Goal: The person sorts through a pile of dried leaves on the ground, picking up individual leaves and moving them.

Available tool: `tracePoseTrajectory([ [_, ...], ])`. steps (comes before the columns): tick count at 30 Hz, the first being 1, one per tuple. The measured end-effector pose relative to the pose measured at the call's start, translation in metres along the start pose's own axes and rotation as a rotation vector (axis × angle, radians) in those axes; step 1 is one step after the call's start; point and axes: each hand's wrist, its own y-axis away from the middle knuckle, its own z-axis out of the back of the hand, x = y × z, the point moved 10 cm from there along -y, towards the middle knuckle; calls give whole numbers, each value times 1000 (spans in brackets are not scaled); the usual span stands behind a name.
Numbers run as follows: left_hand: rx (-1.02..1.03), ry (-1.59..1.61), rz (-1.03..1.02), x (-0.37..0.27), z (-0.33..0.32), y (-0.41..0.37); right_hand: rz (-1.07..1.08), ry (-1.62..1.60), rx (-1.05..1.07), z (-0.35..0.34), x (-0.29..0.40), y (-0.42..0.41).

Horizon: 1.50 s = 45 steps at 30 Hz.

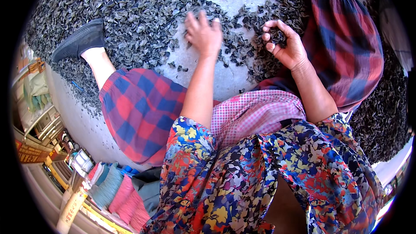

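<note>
Dark, curled dried pieces, which look like wood ear fungus [136, 13], lie thickly over the pale floor. My left hand [204, 34] is palm down over the inner edge of this spread, blurred by motion, its fingers apart. A smeared dark patch shows just past its fingertips, and I cannot tell whether it touches that. To its right, my right hand [289, 44] has its fingers and thumb curled into a C. Dark pieces [278, 37] show inside that curve; whether they rest in the hand or lie behind it is unclear.
My legs in checked trousers [139, 107] spread to both sides, one dark shoe [81, 39] among the pieces. Another dark heap [377, 126] lies beyond my right leg. Bare concrete [230, 74] shows between my legs. Folded cloths [120, 191] and a pole [71, 206] stand at lower left.
</note>
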Motion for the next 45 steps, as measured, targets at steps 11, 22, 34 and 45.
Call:
tracePoseTrajectory([
  [11, -84, 497, -424, -61, 11, 120, 199, -19, 34, -7, 41, 11],
  [22, 135, 443, -392, -80, -24, 118, 219, -6, 19, -8, 46, 13],
  [34, -220, -70, 59, 3, 55, -84, 217, -43, -12, -8, 49, 15],
  [45, -5, 494, -396, -50, 0, 53, 244, -37, -17, -2, 53, 14],
])
